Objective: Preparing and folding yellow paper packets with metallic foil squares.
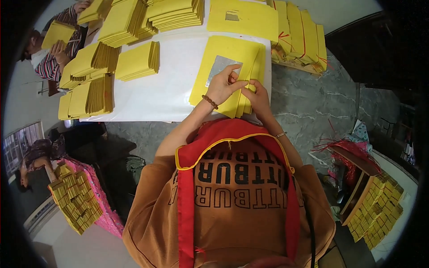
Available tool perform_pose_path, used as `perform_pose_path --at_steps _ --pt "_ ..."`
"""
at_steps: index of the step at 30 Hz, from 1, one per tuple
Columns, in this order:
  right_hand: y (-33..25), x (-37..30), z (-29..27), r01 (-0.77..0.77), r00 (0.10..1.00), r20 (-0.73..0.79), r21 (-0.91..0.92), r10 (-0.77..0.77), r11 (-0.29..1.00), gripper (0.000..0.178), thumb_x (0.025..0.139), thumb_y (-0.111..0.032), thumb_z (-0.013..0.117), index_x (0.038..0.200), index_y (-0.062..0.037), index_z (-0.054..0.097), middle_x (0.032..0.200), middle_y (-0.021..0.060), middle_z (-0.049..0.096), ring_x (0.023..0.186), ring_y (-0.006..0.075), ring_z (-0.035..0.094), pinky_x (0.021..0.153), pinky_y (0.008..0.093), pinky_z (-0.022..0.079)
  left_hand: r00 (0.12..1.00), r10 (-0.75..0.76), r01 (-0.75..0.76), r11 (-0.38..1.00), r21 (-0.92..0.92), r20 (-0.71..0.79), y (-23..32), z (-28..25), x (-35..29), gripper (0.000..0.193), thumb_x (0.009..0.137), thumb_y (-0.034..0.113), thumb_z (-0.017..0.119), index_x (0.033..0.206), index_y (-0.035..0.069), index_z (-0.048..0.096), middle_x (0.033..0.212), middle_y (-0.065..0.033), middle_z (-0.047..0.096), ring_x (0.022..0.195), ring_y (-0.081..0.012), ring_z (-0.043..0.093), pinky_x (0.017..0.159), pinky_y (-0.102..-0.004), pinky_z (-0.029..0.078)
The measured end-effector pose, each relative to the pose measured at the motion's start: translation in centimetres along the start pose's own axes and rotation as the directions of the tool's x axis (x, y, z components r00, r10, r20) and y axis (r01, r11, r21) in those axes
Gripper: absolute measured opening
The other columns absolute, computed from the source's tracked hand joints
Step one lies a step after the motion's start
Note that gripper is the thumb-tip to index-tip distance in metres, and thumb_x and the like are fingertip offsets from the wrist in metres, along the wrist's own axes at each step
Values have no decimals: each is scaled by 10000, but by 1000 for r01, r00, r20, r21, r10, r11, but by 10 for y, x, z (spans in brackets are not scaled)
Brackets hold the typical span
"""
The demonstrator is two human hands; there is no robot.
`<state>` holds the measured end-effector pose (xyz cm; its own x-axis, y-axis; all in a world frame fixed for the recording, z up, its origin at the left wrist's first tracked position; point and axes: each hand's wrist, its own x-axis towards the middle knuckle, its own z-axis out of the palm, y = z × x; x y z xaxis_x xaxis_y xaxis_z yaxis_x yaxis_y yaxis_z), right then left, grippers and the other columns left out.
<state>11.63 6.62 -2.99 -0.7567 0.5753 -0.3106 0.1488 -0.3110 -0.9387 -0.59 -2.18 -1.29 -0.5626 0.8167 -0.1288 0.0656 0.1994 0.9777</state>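
head view: both my hands meet at the right-hand edge of the yellow sheets (230, 47), which lie on the white tabletop (174, 85) right under my grip.
left hand (220, 87): my thumb reaches across toward the other hand's fingertips, my index finger standing off from it; i cannot tell whether a paper edge is pinched there.
right hand (259, 99): thumb and forefinger come close at that same edge, from the outer side; whether they are clamped on a leaf is too small to tell.
fanned edge: below my grip the leaves lie slightly spread, one past another, which probably makes a single one easier to find by touch.
silver patch (216, 71): just left of my grip, face up, partly covered by my left hand, whose place there may steady the pile.
second pile (261, 20): beyond my grip, flat, likely placed within easy reach.
folded bundle (136, 62): left of my grip, well apart, presumably to keep it out of my elbow's way.
red-tied bundles (306, 38): beyond and right of my grip, the ties presumably holding loose paper together.
co-worker's hand (58, 52): far left of my grip and beyond, at yellow paper.
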Motion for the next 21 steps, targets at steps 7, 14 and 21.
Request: perform_pose_path --at_steps 7,14,21 --pt "5 2 0 35 999 8 20 -35 999 249 778 -126 607 985 -5 540 868 54 590 757 94 551 660 230 450 994 103 -99 990 98 -27 4 0 -1 544 713 207 715 1171 31 478 745 -32 504 647 -120 485 618 -254 445" --pt "-1 0 3 -18 1000 1 27 18 999 261 785 -162 629 974 -4 543 866 55 596 750 90 558 649 219 450 998 23 -22 1000 -21 62 -2 -6 0 551 728 181 706 1192 27 453 816 -32 498 652 -101 486 570 -236 446" --pt "0 1 2 -34 999 -7 -1 34 999 270 785 -168 634 979 -3 544 871 59 600 757 93 562 653 219 451 990 -72 95 976 -196 122 -2 -12 -3 480 776 109 659 1201 36 448 888 -22 511 686 -66 497 562 -195 427"
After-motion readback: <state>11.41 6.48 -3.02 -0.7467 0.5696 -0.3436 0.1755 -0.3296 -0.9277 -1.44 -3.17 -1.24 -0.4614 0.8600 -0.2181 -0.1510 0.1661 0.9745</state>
